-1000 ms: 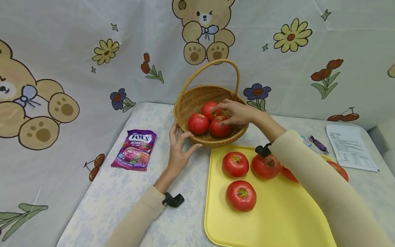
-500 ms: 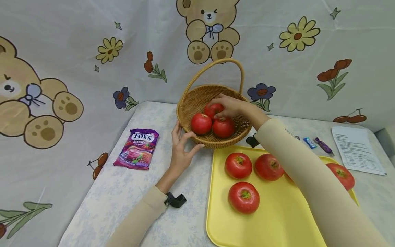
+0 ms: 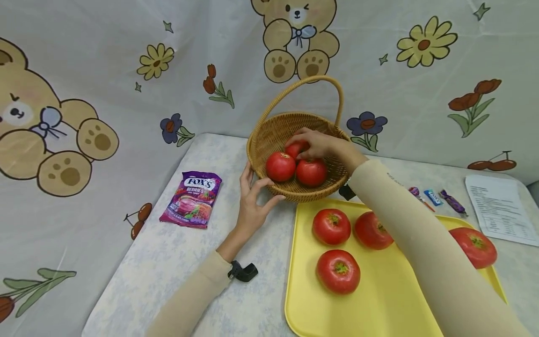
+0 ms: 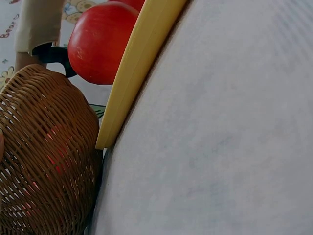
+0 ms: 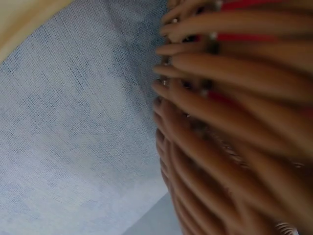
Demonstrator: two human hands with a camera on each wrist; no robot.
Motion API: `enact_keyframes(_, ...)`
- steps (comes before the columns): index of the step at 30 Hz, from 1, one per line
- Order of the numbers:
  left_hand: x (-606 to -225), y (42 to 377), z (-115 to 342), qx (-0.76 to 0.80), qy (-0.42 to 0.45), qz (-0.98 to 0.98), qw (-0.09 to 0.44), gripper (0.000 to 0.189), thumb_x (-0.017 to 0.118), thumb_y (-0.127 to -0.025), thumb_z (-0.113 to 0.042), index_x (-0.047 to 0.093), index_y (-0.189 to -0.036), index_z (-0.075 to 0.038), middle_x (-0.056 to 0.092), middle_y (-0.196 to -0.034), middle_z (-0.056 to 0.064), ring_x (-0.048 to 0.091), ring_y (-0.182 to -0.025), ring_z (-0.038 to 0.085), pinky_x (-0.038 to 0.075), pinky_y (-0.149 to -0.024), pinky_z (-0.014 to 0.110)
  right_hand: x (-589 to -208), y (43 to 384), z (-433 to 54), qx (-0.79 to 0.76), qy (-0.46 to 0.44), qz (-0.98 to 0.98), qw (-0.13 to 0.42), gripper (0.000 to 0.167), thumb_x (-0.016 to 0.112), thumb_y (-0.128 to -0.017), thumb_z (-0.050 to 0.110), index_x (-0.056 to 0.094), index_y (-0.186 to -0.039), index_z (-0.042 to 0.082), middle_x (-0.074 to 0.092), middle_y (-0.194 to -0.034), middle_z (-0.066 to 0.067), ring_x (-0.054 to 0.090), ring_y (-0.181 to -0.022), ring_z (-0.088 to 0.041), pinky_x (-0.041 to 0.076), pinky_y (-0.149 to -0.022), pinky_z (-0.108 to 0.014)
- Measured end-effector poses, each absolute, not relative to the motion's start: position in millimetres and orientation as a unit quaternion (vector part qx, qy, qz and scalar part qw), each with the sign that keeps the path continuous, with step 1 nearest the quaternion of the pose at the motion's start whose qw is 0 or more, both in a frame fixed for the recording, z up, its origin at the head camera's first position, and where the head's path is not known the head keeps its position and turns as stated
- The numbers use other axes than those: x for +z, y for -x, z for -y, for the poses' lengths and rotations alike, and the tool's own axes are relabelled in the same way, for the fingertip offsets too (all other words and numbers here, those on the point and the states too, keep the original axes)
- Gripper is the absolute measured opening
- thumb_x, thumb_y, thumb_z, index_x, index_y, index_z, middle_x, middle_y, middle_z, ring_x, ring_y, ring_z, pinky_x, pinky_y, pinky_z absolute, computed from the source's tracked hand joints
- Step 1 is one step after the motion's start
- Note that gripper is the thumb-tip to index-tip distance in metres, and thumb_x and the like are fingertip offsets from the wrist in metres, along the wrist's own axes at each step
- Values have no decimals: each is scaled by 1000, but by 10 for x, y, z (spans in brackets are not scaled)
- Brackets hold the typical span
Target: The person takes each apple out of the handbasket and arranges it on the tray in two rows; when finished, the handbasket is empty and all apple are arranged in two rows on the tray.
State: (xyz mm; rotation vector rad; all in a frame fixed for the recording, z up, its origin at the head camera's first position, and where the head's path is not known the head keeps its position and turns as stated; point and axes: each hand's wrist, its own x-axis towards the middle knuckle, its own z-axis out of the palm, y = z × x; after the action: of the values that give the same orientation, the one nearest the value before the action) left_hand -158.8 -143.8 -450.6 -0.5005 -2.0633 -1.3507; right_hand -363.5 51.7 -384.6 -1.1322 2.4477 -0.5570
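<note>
Red fruit (image 3: 296,149) sits at the back of the wicker basket (image 3: 311,194), beneath my right hand (image 3: 316,142) — thumb and fingers curled on it — with two round neighbours (image 3: 280,167) just nearer me. Left hand (image 3: 251,209), farther off, spreads its fingers against the basket's outer left side.

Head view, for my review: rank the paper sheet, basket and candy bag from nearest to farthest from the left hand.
1. Basket: right at the left hand's fingers.
2. Candy bag: apart, to its left.
3. Paper sheet: far off to its right.
</note>
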Motion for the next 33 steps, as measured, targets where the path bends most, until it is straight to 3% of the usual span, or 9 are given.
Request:
enact_keyframes(5,-4683,1680,1475,-507,181,786,304,47,85,-68,2,58,-106,-8,14,-155,29,11,-149,42,20,-119,58,-3846,3652,-519,-207,397,-875,187,46,73,-89,16,58,-133,16,38,-138,-20,44,-126,-41,38,-105,-60)
enact_keyframes(10,-4733,1697,1505,-504,179,791,297,41,84,-76,-14,59,-108,-14,13,-158,20,10,-152,31,20,-121,50,-3858,3664,-523,-207,387,-879,186,45,73,-90,17,58,-132,18,39,-130,-19,48,-120,-40,41,-103,-59)
enact_keyframes(16,-4725,1686,1506,-504,178,793,293,40,83,-77,-16,59,-109,-14,12,-159,21,10,-152,31,21,-121,51,-3884,3664,-530,-213,396,-876,173,48,72,-89,10,56,-133,16,41,-130,-22,49,-118,-40,41,-101,-61)
enact_keyframes(24,-4741,1666,1478,-502,179,795,289,37,79,-81,-30,60,-109,-15,11,-160,18,10,-152,31,20,-121,50,-3806,3630,-665,-234,372,-884,161,50,76,-86,15,58,-132,21,40,-132,-18,51,-115,-37,43,-100,-57)
enact_keyframes(28,-4742,1658,1480,-500,178,795,295,37,80,-80,-28,60,-109,-15,10,-160,18,12,-151,32,22,-121,51,-3648,3565,-737,-258,362,-883,152,51,76,-86,11,57,-133,21,38,-137,-17,49,-117,-36,45,-99,-55)
enact_keyframes(33,-4726,1655,1474,-497,176,796,299,42,84,-75,-12,60,-109,-13,10,-159,22,13,-150,37,23,-119,55,-3391,3409,-871,-293,377,-868,133,50,74,-88,13,57,-134,22,36,-144,-16,48,-121,-36,46,-98,-56)
